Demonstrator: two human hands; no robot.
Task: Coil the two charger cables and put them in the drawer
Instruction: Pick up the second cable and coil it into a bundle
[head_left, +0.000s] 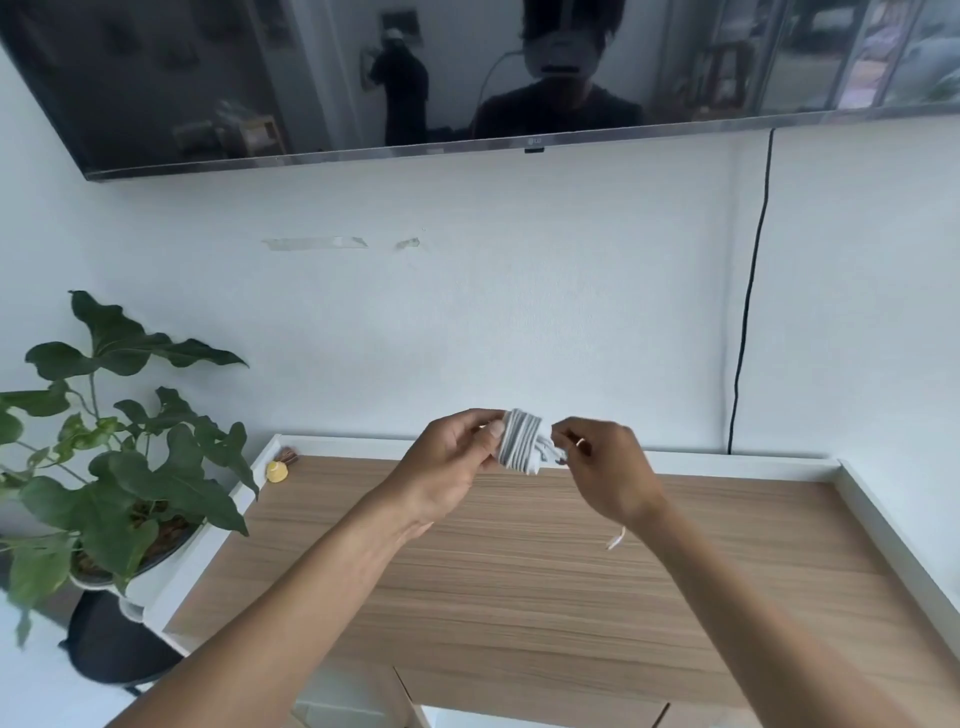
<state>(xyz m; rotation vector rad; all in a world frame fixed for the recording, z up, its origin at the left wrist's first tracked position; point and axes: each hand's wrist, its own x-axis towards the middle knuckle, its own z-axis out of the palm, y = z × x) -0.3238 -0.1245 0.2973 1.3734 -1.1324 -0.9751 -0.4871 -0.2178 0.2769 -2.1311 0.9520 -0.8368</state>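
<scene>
I see a pale wall (519, 312) filling most of the view, with a dark television (467, 78) mounted across its top and a thin black cord (748, 312) running down the wall toward the far right corner of the cabinet. The cabinet's wood-grain top (519, 597) has a raised white rim along its far and side edges, and its surface lies bare under my arms. Past its left edge stands a leafy potted plant (104, 467) in a white pot. At the near edge I can make out a slice of drawer front (535, 686), but I cannot tell whether it is pulled out.

My left hand (447, 467) is raised above the far edge of the top, thumb and fingers clamped on a white charger cable (522, 441) that is wound into a tight bundle of many turns. My right hand (608, 473) is just beside it, fingertips pinched together on the loose strand coming off the bundle's right side. A short white cable end (615, 540) shows below my right wrist, above the wood. In the far left corner sits a small yellow object (276, 472), with something brownish just behind it that is too small to identify.
</scene>
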